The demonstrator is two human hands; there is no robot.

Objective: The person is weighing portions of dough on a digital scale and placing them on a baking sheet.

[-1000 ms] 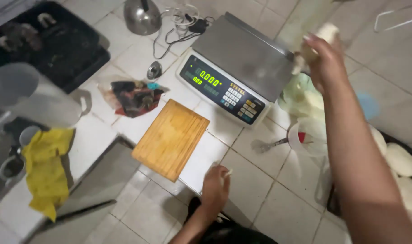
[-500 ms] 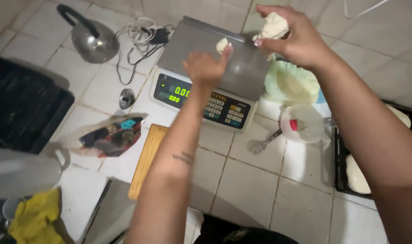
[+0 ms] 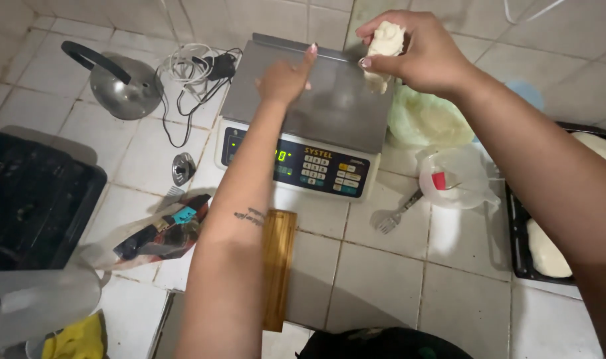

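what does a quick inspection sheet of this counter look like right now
surface: white tiled counter, grout lines dark
job's things: lump of pale dough pinched in right hand above the scale platform; digital scale, display lit
clutter: metal kettle, wooden board, fork, clear plastic jug, crumpled wrapper, black tray with dough pieces
grippers: left hand over the platform, holding nothing visible
cables: white and black cords coiled behind the scale
surroundings: tiled wall, dark tray at left
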